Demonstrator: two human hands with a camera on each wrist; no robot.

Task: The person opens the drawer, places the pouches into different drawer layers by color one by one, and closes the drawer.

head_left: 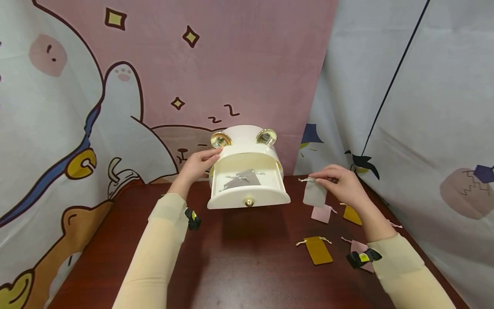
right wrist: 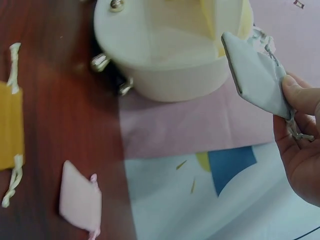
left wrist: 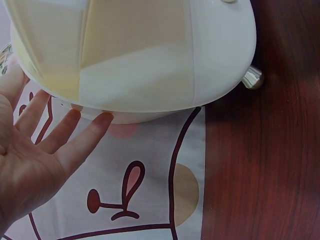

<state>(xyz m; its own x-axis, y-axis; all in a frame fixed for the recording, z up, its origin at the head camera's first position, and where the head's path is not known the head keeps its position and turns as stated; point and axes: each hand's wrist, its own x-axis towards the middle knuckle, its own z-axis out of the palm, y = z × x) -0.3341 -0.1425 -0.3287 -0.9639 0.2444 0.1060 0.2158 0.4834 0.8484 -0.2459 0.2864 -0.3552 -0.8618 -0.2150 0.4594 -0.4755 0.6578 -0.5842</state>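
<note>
The right hand [head_left: 341,184] pinches a grey pouch [head_left: 314,195] at the drawer [head_left: 227,200]'s three o'clock, while the left hand [head_left: 197,166], fingers [left wrist: 82,143] spread, touches the box [head_left: 243,136] at nine o'clock, probably to steady it.

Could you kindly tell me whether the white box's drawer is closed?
No, the drawer is pulled out, with grey pouches visible inside.

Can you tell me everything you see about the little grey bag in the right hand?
The little grey bag is a flat, pale pouch that looks like soft cloth, with light drawstrings at its top. The right hand pinches it near that top between thumb and fingers. In the head view it hangs clear of the white drawer box, to the right. Whether it holds anything can't be told.
</note>
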